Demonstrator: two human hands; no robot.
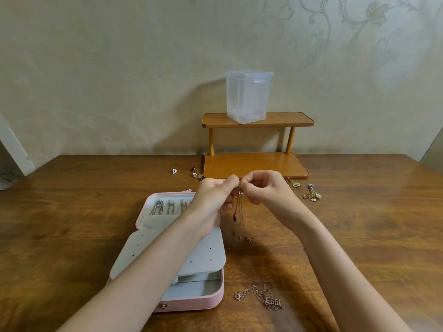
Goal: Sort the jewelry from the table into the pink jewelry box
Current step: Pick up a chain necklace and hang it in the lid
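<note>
Necklace held up beside the open box

Necklace (239, 212) hung above the table, at three o'clock of the pink jewelry box (191, 300), pinched by left hand (215, 195) and right hand (263, 188), fingers curled. Seemingly working the clasp; hanging it on a lid hook looked next

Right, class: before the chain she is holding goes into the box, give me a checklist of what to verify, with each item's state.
1. Both hands, left hand and right hand, pinch the thin chain: ok.
2. Chain untangled: cannot tell.
3. Chain clear of the table: cannot tell.
4. Pink box open: ok.
5. Free hook in the lid: cannot tell; left wrist covers it.
6. Table sorted: not ok; necklace remains.
</note>
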